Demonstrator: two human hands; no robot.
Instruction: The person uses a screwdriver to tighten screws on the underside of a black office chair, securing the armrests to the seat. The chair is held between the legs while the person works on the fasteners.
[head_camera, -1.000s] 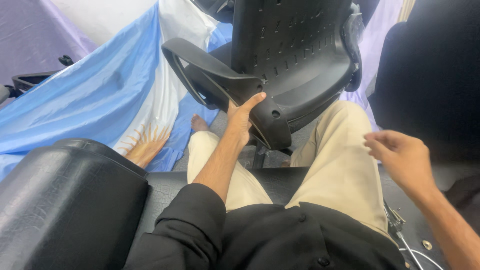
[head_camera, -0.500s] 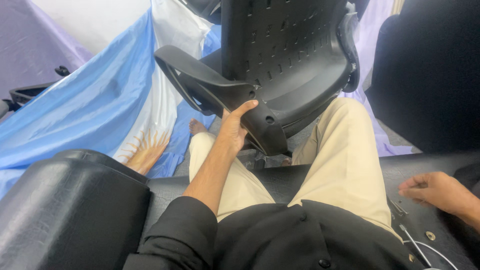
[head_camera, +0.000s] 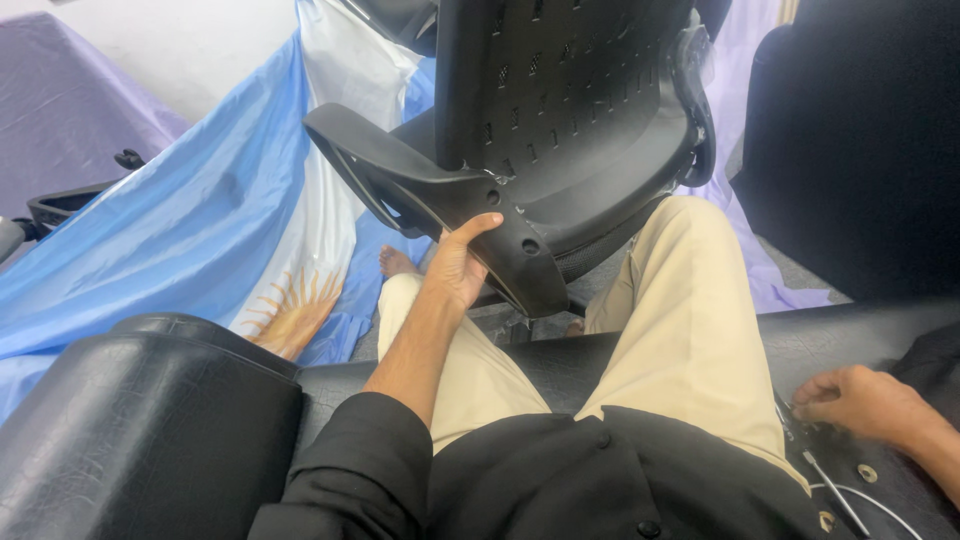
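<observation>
Outstretched, the left hand (head_camera: 455, 270) clamps the black office chair's armrest (head_camera: 420, 190), whose long axis slants up-left, while the right hand (head_camera: 865, 402) rests fingers-curled on the black seat (head_camera: 860, 330).

The light is soft and bright, with no hard shadows. The black chair (head_camera: 560, 130) looks dark, with small shiny spots on its plastic. The black cushion (head_camera: 140, 430) shines a little. Everything looks sharp. The edges bend slightly.
</observation>
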